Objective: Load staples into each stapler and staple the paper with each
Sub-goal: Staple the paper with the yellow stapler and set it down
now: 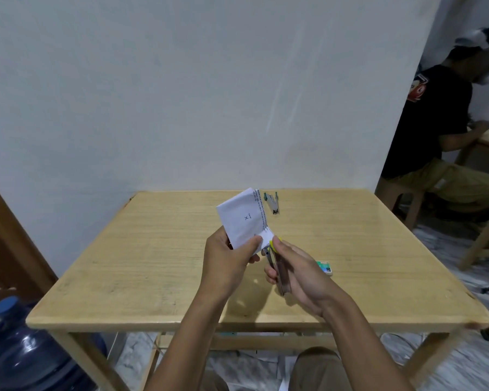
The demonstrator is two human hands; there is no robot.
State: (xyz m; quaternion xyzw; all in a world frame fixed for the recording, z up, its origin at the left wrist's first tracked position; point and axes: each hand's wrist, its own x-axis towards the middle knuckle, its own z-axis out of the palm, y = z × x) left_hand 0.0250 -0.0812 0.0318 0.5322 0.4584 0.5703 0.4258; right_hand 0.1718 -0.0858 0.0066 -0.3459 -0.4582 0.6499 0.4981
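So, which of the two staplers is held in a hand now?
The yellow-tipped stapler, gripped by the right hand at the corner of the paper; the green-ended stapler lies alone on the table.

Small "X" on the paper

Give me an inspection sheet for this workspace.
Surface: wooden table.
Job's things: folded paper, yellow-tipped stapler with its nose at the paper's lower corner; second stapler lying near the far edge; staple box right of the hands.
Clutter: nothing seen.
Fingers: left hand holds the paper; right hand grips the yellow-tipped stapler.
Cables: nothing seen.
Surroundings: white wall; water jug on the floor, left; another person seated, right.
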